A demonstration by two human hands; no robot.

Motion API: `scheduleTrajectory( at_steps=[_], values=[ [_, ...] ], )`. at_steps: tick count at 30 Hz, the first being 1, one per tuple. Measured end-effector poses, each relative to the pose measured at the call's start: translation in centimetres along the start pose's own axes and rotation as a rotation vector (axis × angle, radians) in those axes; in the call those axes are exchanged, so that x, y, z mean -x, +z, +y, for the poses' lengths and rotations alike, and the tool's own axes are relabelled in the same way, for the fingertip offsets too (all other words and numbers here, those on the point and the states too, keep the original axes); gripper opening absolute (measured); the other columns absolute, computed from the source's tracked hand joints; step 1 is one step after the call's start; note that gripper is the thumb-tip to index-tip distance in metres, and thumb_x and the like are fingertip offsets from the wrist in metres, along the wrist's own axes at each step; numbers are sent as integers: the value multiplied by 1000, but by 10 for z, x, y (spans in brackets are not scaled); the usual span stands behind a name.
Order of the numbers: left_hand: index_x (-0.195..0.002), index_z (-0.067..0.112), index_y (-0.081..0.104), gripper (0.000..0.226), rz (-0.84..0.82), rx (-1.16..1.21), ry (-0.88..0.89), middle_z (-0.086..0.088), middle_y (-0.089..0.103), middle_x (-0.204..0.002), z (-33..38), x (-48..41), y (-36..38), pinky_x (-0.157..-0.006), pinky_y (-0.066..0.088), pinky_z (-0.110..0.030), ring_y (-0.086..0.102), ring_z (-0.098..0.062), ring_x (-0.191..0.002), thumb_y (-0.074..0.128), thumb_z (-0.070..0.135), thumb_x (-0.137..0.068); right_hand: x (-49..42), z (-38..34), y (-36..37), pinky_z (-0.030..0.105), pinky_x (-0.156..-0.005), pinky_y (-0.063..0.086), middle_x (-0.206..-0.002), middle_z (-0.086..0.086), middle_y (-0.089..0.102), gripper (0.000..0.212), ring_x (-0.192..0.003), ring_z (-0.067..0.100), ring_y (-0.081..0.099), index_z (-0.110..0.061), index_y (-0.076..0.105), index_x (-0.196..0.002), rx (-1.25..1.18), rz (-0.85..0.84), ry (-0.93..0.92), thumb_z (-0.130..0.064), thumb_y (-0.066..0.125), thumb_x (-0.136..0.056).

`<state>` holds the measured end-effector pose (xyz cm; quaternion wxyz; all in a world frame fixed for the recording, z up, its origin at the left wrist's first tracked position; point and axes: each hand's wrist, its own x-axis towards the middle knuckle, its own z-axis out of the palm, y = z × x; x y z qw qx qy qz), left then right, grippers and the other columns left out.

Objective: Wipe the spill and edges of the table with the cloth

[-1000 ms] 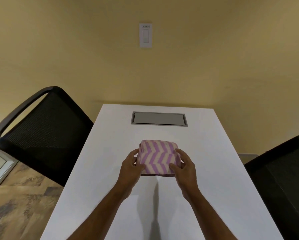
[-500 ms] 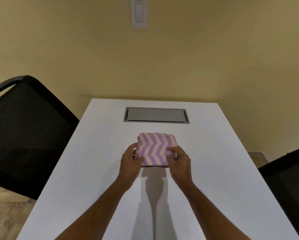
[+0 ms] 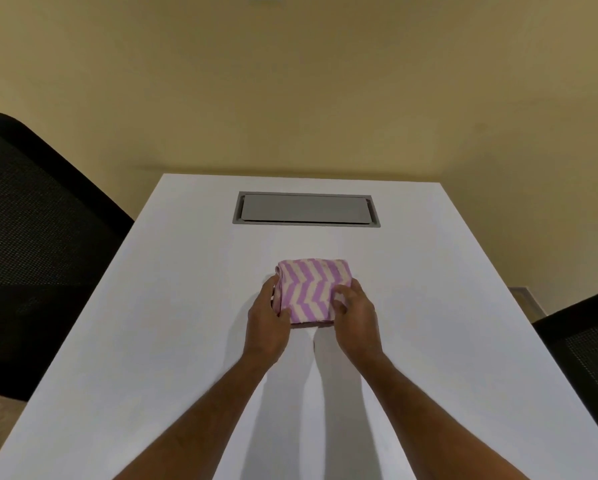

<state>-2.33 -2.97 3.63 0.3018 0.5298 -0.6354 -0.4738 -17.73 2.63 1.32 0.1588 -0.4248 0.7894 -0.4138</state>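
A folded cloth (image 3: 311,287) with purple and cream zigzag stripes lies near the middle of the white table (image 3: 172,306). My left hand (image 3: 268,318) grips the cloth's left edge, thumb on top. My right hand (image 3: 354,315) holds its right side, fingers pressed on the top of the fold. The cloth rests flat on the tabletop. I see no spill on the white surface.
A grey recessed cable hatch (image 3: 306,208) sits in the table beyond the cloth. A black mesh chair (image 3: 37,244) stands at the left edge and another (image 3: 588,362) at the right. A yellow wall lies behind the table's far edge.
My view has tilted down and closer, so the wall switch has slid out of the top. Both hands stay on the cloth, and the right fingers have crept further onto its top.
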Motion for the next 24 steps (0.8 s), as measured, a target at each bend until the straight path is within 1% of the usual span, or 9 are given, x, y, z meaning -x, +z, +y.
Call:
scheduleTrajectory(
  at_steps=[1,2,3,6,9,12,19,22,24],
  values=[
    [-153,18,37,62,4,-35,30,-6,52,-149,-3,0,2,-106,52,-48,53,-27,-136,63,11,-97,0,6,2,16,-98,52,-134,3,62,24,-123,20,61,-15,62,-129,82,-11,-16,-20,51,-109],
    [-154,17,36,64,8,-74,62,-7,50,-152,-6,0,3,-109,49,-47,51,-27,-138,64,11,-97,0,12,4,34,-116,41,-141,9,60,25,-134,28,55,-13,65,-127,194,-25,-37,-20,51,-108],
    [-154,16,36,64,12,-121,87,-8,49,-153,-8,0,4,-111,47,-43,50,-26,-139,64,13,-97,-1,16,6,49,-124,26,-147,14,57,24,-142,34,48,-11,69,-123,312,-26,-66,-19,52,-107],
    [-151,16,41,59,31,-253,167,-10,49,-151,-13,-1,6,-111,46,-44,49,-28,-138,64,20,-97,-1,23,6,65,-123,15,-149,19,57,19,-147,44,42,-10,72,-116,486,-27,-145,-17,61,-102],
    [-150,21,42,54,6,-451,197,-11,43,-157,-21,-2,8,-117,36,-53,41,-33,-144,59,27,-99,2,26,7,68,-119,18,-140,20,65,30,-138,48,52,-9,71,-119,531,-39,-205,-21,76,-92],
    [-155,25,32,54,-39,-681,138,-10,27,-166,-23,-2,10,-122,20,-51,20,-35,-154,47,31,-105,3,23,6,69,-118,20,-139,20,66,35,-137,48,53,-8,70,-122,575,-78,-194,-24,76,-92],
    [-159,26,22,57,-51,-754,173,-14,11,-170,-11,7,2,-125,8,-50,2,-36,-157,40,31,-106,9,1,-10,60,-127,3,-165,13,38,45,-157,39,22,-12,46,-149,569,-208,-143,-31,39,-109],
    [-158,20,28,57,0,-719,243,-15,18,-168,-7,23,0,-125,7,-50,10,-37,-157,35,38,-105,27,-2,-14,57,-126,6,-163,16,42,57,-155,41,28,-9,49,-150,491,-138,-157,-36,25,-106],
    [-153,15,41,61,39,-689,321,-20,34,-162,-2,34,2,-120,20,-55,27,-42,-151,32,46,-101,36,-2,-11,58,-125,12,-158,18,48,57,-152,42,35,-8,56,-146,447,-67,-192,-38,27,-106]
  ],
)
